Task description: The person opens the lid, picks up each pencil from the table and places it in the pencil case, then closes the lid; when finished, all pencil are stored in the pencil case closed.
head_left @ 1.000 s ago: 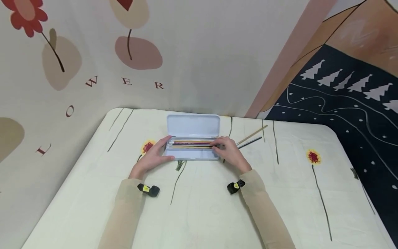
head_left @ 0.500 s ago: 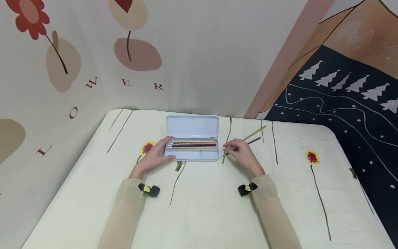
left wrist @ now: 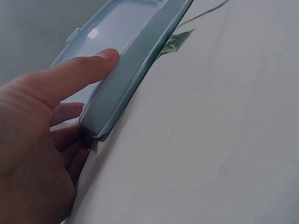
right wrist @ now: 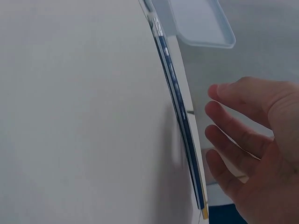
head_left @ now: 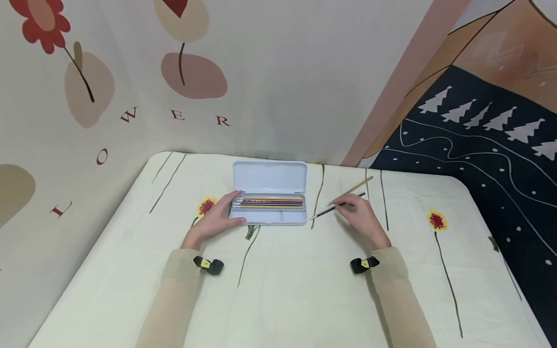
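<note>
An open pale-blue pencil case (head_left: 256,216) lies on the table with its lid (head_left: 270,176) raised at the back. Several pencils (head_left: 271,201) fill its rear section. My left hand (head_left: 214,217) grips the case's left end, thumb on the front edge and fingers at the far side, as the left wrist view shows. Right of the case lie a dark pencil (head_left: 323,212) and a yellow pencil (head_left: 358,184). Over them hovers my right hand (head_left: 359,215); in the right wrist view its loosely bent fingers stand apart from the dark blue pencil (right wrist: 181,102).
A white cloth (head_left: 278,290) with printed flowers covers the table. Behind it rises a patterned wall hanging (head_left: 296,96), with a dark tree-print cloth (head_left: 478,145) at the right. A front section of the case has a divider.
My right hand has moved from the case's right end out to the right, bringing a dark pencil to the loose ones and letting it go. My left hand stays on the case.
</note>
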A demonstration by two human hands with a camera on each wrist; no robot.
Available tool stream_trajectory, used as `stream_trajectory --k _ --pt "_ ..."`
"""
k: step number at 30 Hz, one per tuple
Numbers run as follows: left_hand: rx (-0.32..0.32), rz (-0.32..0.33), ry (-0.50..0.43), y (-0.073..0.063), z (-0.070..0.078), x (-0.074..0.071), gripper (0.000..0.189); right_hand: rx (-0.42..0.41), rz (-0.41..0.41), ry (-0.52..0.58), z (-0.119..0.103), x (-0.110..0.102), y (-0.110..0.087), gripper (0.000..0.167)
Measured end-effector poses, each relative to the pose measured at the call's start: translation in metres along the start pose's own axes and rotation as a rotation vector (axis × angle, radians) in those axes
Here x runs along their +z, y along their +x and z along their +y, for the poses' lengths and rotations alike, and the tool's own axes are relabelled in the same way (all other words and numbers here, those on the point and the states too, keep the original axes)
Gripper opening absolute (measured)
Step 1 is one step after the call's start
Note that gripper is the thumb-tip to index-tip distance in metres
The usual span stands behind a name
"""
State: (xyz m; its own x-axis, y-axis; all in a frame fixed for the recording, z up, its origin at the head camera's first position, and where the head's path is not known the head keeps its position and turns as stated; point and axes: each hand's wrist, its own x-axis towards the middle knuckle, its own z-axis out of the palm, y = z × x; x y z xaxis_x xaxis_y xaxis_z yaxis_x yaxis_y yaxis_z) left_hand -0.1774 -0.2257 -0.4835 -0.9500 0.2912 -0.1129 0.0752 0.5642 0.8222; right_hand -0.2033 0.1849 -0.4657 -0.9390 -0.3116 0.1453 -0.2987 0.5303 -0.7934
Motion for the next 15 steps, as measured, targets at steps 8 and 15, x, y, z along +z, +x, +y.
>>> stream_trajectory --k 8,15 --pt "0.01 -0.001 -0.007 0.001 -0.002 0.001 0.086 0.023 0.036 -0.048 0.012 -0.016 -0.004 0.015" --pt "0.012 0.002 0.007 0.0 -0.001 0.001 0.085 0.075 0.05 -0.058 0.022 -0.027 -0.006 0.019"
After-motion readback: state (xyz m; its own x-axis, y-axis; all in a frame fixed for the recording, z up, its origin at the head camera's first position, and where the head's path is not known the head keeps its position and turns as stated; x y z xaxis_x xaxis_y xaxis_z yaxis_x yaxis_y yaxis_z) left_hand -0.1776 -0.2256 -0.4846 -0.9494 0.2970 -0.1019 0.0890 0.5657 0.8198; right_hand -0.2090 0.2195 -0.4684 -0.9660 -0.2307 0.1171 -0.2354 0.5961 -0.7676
